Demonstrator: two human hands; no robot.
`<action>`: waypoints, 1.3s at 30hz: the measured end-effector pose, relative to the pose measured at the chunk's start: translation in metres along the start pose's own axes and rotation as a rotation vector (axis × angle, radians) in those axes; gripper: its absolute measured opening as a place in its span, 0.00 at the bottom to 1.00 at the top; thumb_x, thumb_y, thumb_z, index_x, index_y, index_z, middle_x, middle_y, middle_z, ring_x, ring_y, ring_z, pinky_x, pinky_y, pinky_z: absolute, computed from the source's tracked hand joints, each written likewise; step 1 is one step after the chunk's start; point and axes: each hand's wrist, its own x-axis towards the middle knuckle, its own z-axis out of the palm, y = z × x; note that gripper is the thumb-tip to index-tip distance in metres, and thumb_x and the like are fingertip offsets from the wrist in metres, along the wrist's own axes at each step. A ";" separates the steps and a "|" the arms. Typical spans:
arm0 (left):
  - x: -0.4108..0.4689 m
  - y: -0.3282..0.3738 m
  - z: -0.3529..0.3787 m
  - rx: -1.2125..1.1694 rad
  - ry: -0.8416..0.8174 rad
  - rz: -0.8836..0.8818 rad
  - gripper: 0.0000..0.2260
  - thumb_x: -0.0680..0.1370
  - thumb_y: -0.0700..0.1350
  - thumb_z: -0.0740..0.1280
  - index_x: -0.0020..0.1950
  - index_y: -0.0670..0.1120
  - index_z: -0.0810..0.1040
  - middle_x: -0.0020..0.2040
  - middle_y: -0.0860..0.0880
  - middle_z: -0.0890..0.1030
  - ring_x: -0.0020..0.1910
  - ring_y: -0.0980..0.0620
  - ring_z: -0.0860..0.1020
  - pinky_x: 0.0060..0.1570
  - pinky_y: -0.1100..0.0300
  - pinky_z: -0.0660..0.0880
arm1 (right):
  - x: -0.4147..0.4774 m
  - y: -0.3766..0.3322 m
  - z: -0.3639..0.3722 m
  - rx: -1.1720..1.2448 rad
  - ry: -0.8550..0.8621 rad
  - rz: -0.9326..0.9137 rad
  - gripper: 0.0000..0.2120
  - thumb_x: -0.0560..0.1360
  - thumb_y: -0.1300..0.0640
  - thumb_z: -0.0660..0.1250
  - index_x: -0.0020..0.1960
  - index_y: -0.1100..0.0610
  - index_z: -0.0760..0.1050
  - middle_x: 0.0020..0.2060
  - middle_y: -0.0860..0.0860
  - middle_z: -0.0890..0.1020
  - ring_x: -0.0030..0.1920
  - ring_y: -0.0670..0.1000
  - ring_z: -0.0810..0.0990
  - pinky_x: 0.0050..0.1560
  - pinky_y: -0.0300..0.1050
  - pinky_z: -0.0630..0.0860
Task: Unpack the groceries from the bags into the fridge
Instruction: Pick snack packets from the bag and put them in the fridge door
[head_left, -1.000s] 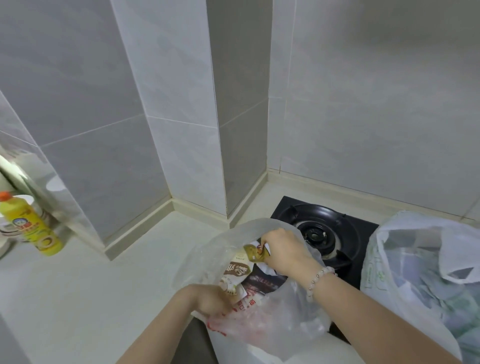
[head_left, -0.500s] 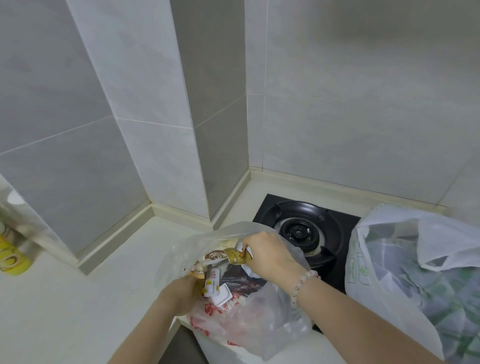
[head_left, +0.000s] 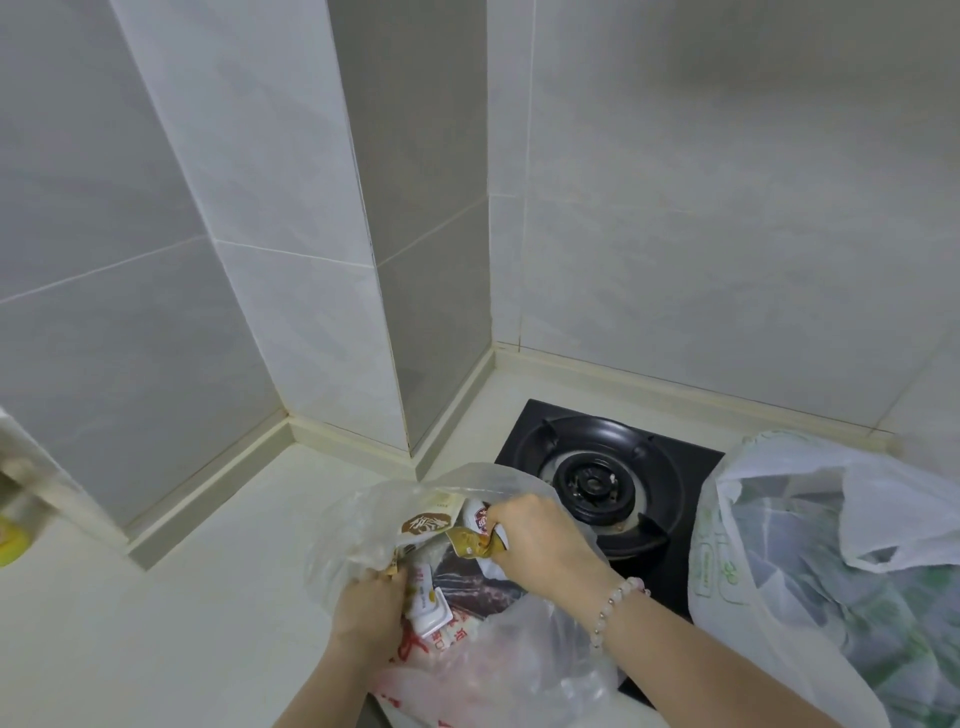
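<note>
A clear plastic bag with red print (head_left: 498, 660) stands on the pale counter in front of me. Inside it I see small sauce packets (head_left: 428, 522), a white tub (head_left: 427, 605) and a dark packet. My left hand (head_left: 370, 616) grips the bag's left rim. My right hand (head_left: 537, 543), with a bead bracelet on the wrist, is inside the bag's mouth and pinches a small golden-brown packet (head_left: 470, 543). A second, white bag (head_left: 810, 561) with green-tinted contents stands to the right. No fridge is in view.
A black gas burner (head_left: 597, 486) is set into the counter (head_left: 156, 623) behind the two bags. Grey tiled walls form a jutting corner at the back. A yellow bottle (head_left: 10, 540) shows at the far left edge.
The view has swung right, so the yellow bottle slid to the left edge. My right hand has lifted the golden packet slightly within the bag's mouth; my left hand shifted up along the rim.
</note>
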 end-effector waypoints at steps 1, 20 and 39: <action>-0.002 0.000 -0.001 -0.014 -0.012 0.001 0.21 0.79 0.41 0.54 0.73 0.47 0.60 0.64 0.49 0.74 0.63 0.48 0.73 0.59 0.58 0.69 | 0.000 0.000 0.000 0.000 0.003 -0.002 0.09 0.74 0.61 0.66 0.53 0.55 0.79 0.50 0.54 0.82 0.51 0.55 0.79 0.49 0.44 0.75; -0.076 -0.050 -0.099 -0.873 0.343 -0.019 0.12 0.73 0.44 0.70 0.55 0.53 0.75 0.47 0.56 0.80 0.42 0.59 0.76 0.45 0.67 0.74 | 0.022 -0.064 -0.085 0.098 0.345 -0.227 0.11 0.74 0.59 0.65 0.52 0.49 0.82 0.48 0.46 0.82 0.50 0.49 0.78 0.41 0.39 0.68; -0.260 -0.131 -0.160 -0.441 0.814 -0.708 0.04 0.74 0.46 0.67 0.47 0.49 0.80 0.36 0.57 0.77 0.34 0.59 0.72 0.35 0.70 0.66 | 0.037 -0.207 -0.090 0.392 0.244 -0.732 0.04 0.71 0.58 0.70 0.44 0.53 0.84 0.37 0.51 0.81 0.41 0.54 0.76 0.39 0.43 0.71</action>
